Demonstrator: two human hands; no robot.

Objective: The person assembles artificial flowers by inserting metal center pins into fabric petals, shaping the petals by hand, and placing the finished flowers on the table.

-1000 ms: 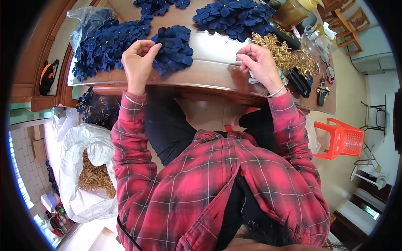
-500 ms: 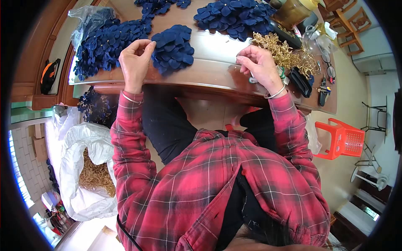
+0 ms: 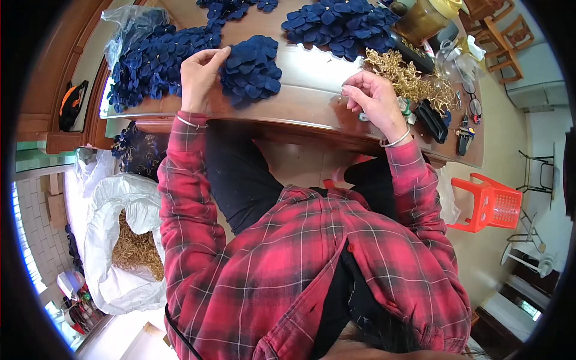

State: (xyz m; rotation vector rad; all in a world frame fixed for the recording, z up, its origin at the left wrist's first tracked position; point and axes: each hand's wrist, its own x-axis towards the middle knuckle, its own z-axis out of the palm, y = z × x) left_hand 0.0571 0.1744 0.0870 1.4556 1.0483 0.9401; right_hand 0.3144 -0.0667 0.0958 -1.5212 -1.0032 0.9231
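My left hand is closed in a pinch, thumb against forefinger, at the upper left edge of a small pile of dark blue fabric petals. Whether a petal sits between those fingertips is too small to tell. A larger mass of blue fabric flowers with pale centres lies just left of this hand. Over the table's front part, my right hand is curled, with thumb and forefinger brought together; anything between them cannot be made out. Beside it lies a bunch of gold flower stems.
More blue flowers lie at the back of the wooden table. At right are a black case, glasses, pliers and an amber jar. A white sack of gold stems and a red stool flank me.
My left hand has moved slightly up and right along the edge of the small petal pile. My right hand has stayed nearly in place, its fingers shifting a little.
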